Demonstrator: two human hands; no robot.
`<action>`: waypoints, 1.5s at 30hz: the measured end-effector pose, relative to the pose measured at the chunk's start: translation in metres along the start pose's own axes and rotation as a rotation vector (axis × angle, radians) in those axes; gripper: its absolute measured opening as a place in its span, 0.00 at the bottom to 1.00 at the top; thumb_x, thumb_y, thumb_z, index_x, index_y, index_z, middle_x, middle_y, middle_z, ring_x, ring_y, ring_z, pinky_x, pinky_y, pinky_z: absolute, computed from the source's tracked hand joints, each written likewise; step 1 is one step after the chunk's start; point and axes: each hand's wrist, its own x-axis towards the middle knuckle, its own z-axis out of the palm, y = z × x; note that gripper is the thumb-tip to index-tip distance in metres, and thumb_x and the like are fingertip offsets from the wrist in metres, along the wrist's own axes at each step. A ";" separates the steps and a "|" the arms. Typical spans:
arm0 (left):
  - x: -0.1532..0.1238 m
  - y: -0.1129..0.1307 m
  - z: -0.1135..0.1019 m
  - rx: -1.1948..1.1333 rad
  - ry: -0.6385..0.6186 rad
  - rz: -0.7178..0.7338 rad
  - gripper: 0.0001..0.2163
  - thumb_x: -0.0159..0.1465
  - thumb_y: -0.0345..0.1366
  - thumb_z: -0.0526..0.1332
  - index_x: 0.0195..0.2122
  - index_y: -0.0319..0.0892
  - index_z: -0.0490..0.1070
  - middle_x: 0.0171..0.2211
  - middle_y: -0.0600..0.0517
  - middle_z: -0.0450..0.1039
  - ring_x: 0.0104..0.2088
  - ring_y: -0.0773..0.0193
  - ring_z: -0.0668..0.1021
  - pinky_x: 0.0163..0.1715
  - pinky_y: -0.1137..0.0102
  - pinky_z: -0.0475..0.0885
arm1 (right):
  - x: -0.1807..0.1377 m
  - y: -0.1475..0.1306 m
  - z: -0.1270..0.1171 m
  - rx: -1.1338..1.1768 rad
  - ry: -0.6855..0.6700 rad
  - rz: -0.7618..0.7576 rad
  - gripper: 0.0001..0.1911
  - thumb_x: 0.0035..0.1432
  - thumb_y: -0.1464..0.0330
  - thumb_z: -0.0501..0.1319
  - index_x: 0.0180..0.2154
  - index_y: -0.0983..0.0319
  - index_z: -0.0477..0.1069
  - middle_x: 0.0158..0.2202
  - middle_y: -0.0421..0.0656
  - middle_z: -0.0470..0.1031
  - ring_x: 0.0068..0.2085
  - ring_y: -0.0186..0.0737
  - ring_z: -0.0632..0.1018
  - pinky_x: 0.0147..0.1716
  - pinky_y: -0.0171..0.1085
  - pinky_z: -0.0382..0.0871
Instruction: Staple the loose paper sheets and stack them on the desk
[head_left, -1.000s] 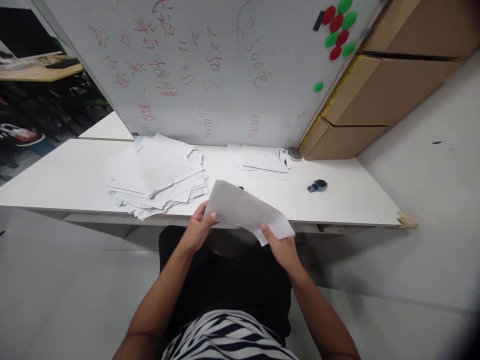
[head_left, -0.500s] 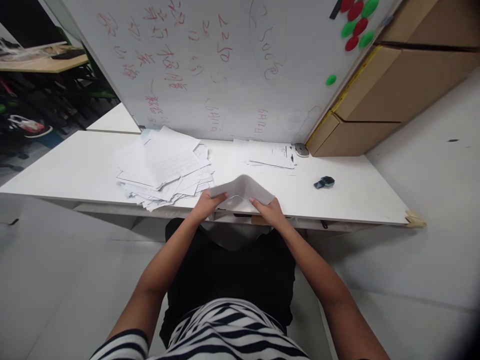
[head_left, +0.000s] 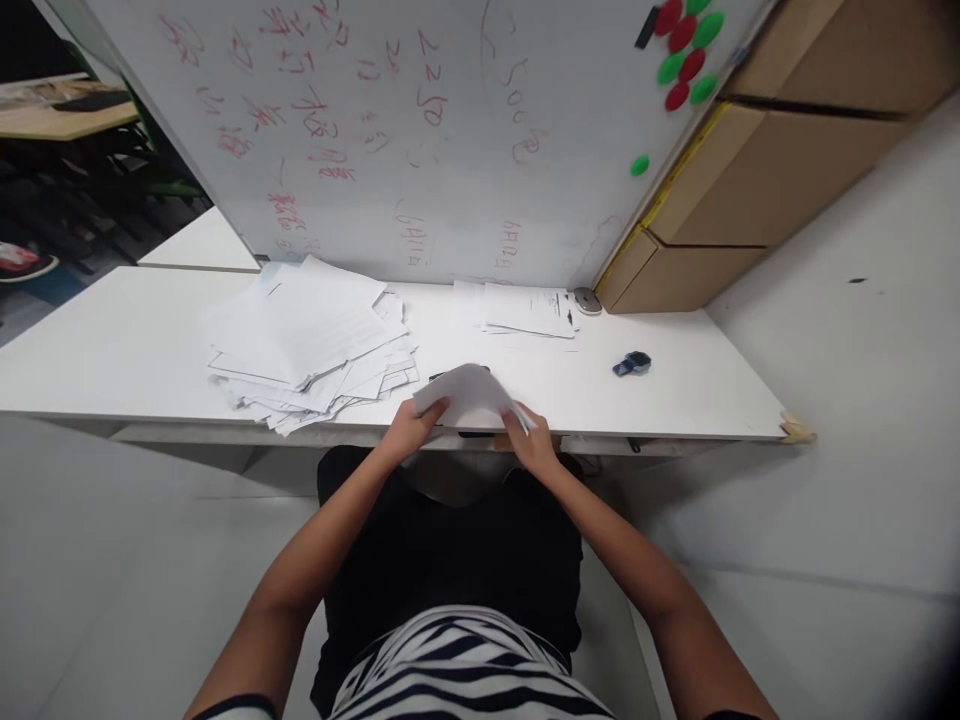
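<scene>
A sheet of white paper [head_left: 471, 392] is bent over on itself at the front edge of the white table [head_left: 675, 395]. My left hand [head_left: 409, 436] pinches its left end, fingers closed on it. My right hand [head_left: 531, 444] grips its right end, also closed on it. A dark flat object [head_left: 442, 376] shows just behind the sheet; I cannot make out what it is. A loose pile of white papers [head_left: 307, 345] lies to the left of my hands.
A smaller stack of printed sheets [head_left: 529, 313] lies at the back against a whiteboard [head_left: 420, 120] with red writing and red and green magnets [head_left: 679, 55]. A small dark-and-blue object [head_left: 632, 364] sits to the right. Cardboard boxes [head_left: 750, 170] stand at the right rear.
The sheet was held flat and open near the table edge. Both hands moved forward and brought its ends together, so it is now folded over on the table's front edge.
</scene>
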 end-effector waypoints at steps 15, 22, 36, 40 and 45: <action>0.007 0.026 0.011 0.299 -0.070 0.290 0.17 0.64 0.39 0.58 0.54 0.45 0.67 0.53 0.45 0.71 0.53 0.54 0.71 0.55 0.58 0.64 | -0.129 0.035 -0.042 0.364 0.496 0.590 0.25 0.45 0.56 0.70 0.42 0.64 0.73 0.42 0.48 0.79 0.37 0.47 0.80 0.26 0.38 0.76; 0.066 0.025 0.029 0.896 -0.278 0.303 0.35 0.63 0.29 0.54 0.69 0.47 0.38 0.51 0.42 0.69 0.50 0.50 0.72 0.45 0.61 0.64 | -0.123 0.027 -0.056 0.514 0.403 0.584 0.24 0.44 0.60 0.72 0.41 0.64 0.72 0.35 0.42 0.77 0.26 0.34 0.74 0.19 0.32 0.69; 0.076 0.022 0.018 0.834 -0.329 0.334 0.16 0.60 0.34 0.57 0.50 0.43 0.63 0.47 0.46 0.67 0.44 0.54 0.73 0.38 0.64 0.66 | -0.085 0.020 -0.073 0.344 0.200 0.611 0.20 0.44 0.58 0.72 0.34 0.67 0.73 0.22 0.41 0.73 0.18 0.31 0.66 0.13 0.32 0.53; 0.075 0.023 0.019 0.839 -0.339 0.355 0.14 0.60 0.33 0.57 0.48 0.43 0.63 0.46 0.46 0.68 0.44 0.55 0.72 0.38 0.64 0.65 | -0.080 0.024 -0.074 0.317 0.186 0.631 0.22 0.43 0.58 0.72 0.35 0.68 0.74 0.22 0.42 0.74 0.18 0.31 0.66 0.13 0.32 0.52; 0.081 0.023 0.013 0.740 -0.429 0.351 0.14 0.59 0.35 0.57 0.47 0.43 0.64 0.45 0.46 0.68 0.41 0.56 0.72 0.37 0.65 0.65 | -0.073 0.019 -0.072 0.300 0.151 0.651 0.23 0.44 0.57 0.71 0.35 0.69 0.73 0.21 0.41 0.73 0.16 0.28 0.61 0.13 0.31 0.51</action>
